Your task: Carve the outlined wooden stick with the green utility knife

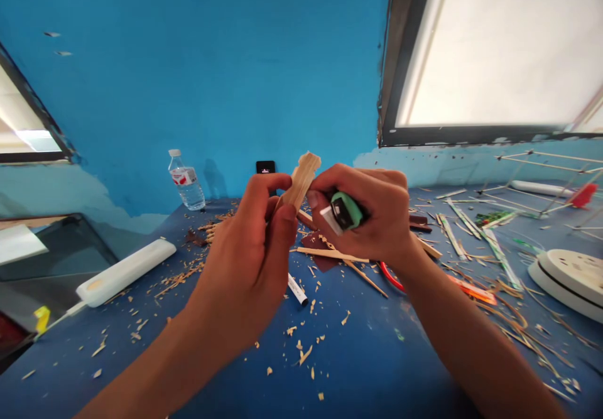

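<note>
My left hand [249, 243] is closed around a small flat piece of wood [304, 177], pinched between thumb and fingers and tilted upward. Its upper end has carved, notched edges. My right hand [372, 208] grips a utility knife [346, 210] with a green and black handle; a pale, blurred blade part points down and left. The right fingers are close beside the wood, and I cannot tell whether they touch it. Under the hands lie a thin wooden strip [332, 255], a brown sheet [325, 262] that looks like sandpaper, and a white marker with a black end [298, 291].
Wood shavings [304, 353] litter the blue table [367, 356]. A water bottle [187, 183] and a phone [266, 167] stand near the wall. At left lies a white power strip-like bar [127, 271]; at right are a stick frame [541, 183], scraps and a round white object [572, 281].
</note>
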Demonstrator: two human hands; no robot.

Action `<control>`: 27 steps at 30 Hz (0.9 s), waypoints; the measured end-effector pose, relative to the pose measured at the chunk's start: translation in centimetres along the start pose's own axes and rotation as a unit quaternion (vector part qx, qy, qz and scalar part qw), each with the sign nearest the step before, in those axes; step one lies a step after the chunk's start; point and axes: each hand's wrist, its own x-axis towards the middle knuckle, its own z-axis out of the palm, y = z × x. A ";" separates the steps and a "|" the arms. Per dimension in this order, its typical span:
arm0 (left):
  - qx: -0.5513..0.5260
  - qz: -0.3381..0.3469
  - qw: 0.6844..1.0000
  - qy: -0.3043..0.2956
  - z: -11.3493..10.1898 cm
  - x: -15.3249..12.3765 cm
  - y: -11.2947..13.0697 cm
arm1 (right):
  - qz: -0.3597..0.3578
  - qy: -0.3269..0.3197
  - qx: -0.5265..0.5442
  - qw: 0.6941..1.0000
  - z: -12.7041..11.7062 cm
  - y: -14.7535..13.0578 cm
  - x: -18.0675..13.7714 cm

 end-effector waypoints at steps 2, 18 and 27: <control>-0.002 -0.006 0.999 -0.045 -1.1 0.5 -0.3 | -0.005 -0.008 0.010 1.000 0.0 0.3 0.0; -0.217 -0.143 0.959 -0.113 -3.0 -0.1 0.8 | 0.105 -0.126 0.151 0.975 0.0 -0.7 0.8; -0.347 -0.184 0.905 -0.162 -3.2 0.2 0.6 | 0.190 -0.198 0.317 0.908 -1.0 -1.2 1.0</control>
